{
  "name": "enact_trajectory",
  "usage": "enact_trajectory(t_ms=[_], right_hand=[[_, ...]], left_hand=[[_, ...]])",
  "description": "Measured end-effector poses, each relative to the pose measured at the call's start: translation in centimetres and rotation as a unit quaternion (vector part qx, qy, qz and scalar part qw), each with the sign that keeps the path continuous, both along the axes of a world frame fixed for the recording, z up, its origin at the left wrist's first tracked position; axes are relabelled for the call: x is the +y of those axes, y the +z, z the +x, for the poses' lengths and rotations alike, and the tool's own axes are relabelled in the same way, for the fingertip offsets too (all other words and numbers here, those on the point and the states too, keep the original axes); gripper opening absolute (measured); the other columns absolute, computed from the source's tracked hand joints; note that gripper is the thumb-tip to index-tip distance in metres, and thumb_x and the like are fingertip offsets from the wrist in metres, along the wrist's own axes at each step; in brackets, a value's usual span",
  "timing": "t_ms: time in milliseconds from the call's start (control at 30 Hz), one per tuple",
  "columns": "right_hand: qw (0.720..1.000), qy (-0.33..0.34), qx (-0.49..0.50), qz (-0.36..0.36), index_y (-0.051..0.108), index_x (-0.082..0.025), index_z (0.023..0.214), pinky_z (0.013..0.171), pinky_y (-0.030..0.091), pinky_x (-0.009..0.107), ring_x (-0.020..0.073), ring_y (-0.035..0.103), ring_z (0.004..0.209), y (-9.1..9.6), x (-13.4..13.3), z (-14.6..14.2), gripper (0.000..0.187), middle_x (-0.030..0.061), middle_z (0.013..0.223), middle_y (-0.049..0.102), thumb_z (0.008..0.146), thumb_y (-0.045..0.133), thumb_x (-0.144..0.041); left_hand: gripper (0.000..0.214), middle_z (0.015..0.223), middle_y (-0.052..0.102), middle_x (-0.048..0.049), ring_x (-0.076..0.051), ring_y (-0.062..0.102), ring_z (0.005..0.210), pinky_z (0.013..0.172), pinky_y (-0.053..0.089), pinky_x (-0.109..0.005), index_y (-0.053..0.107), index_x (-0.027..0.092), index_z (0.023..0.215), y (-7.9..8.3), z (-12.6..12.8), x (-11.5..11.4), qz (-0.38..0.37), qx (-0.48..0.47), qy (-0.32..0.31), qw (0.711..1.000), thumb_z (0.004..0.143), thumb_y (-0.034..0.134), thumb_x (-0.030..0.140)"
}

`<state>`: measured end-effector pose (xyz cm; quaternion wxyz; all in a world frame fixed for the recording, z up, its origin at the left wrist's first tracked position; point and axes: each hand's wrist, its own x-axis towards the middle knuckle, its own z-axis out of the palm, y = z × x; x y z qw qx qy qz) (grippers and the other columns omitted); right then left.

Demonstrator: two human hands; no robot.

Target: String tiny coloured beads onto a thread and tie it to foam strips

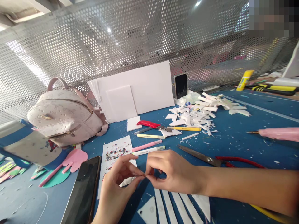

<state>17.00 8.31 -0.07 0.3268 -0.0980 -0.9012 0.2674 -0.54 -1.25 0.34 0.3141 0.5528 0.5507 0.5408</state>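
Note:
My left hand (pixel 121 182) and my right hand (pixel 171 169) meet over the blue table, thumb and forefinger of each pinched together and the tips touching. Whatever lies between the fingertips is too small to name. Below them several white strips (pixel 170 207) lie side by side, with a white cut piece (pixel 149 210) bearing clear blobs to their left. Behind my left hand is a white sheet (pixel 127 141) scattered with small colourful bits. A pair of scissors (pixel 210 160) with red handles lies partly open behind my right forearm.
A phone (pixel 81 193) lies left of my left hand. Markers (pixel 149 145) and a red-handled cutter (pixel 149 124) lie behind the hands, near a pile of white scraps (pixel 187 118). A pale backpack (pixel 63 115), white boards (pixel 151 90) and a pink tool (pixel 277 133) with a metal tip surround the workspace.

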Motion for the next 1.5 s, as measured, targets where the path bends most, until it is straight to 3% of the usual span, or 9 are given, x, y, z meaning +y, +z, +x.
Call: enact_trajectory(t_ms=[467, 900, 1500], right_hand=[[1.000, 0.006, -0.007, -0.009, 0.062, -0.015, 0.080, 0.062, 0.041, 0.023, 0.0103, 0.053, 0.068, 0.11, -0.05, 0.06, 0.005, -0.0003, 0.076, 0.061, 0.080, 0.064, -0.010], [0.983, -0.018, -0.028, -0.183, 0.069, -0.018, 0.081, 0.054, 0.038, 0.020, 0.0074, 0.048, 0.060, 0.35, 0.31, -0.37, 0.001, -0.0031, 0.072, 0.063, 0.082, 0.069, -0.018], [0.988, -0.036, -0.033, -0.149, 0.069, -0.017, 0.079, 0.054, 0.038, 0.021, 0.0089, 0.049, 0.060, 0.25, 0.37, -0.29, 0.003, -0.0015, 0.071, 0.064, 0.082, 0.069, -0.018]], left_hand=[[0.037, 0.073, 0.067, 0.0058, -0.010, 0.066, 0.067, 0.071, 0.056, -0.019, 0.061, 0.028, 0.108, 0.06, -0.06, -0.13, 0.011, 0.032, 0.002, 0.999, 0.076, 0.070, 0.011], [0.035, 0.074, 0.066, 0.0047, -0.011, 0.067, 0.067, 0.070, 0.058, -0.021, 0.062, 0.026, 0.106, 0.26, -0.09, -0.18, 0.026, 0.020, 0.009, 0.999, 0.076, 0.071, 0.011], [0.031, 0.074, 0.071, 0.0026, -0.015, 0.071, 0.069, 0.074, 0.059, -0.026, 0.059, 0.024, 0.106, 0.68, -0.28, -0.12, 0.002, 0.019, 0.004, 1.000, 0.078, 0.070, 0.017]])
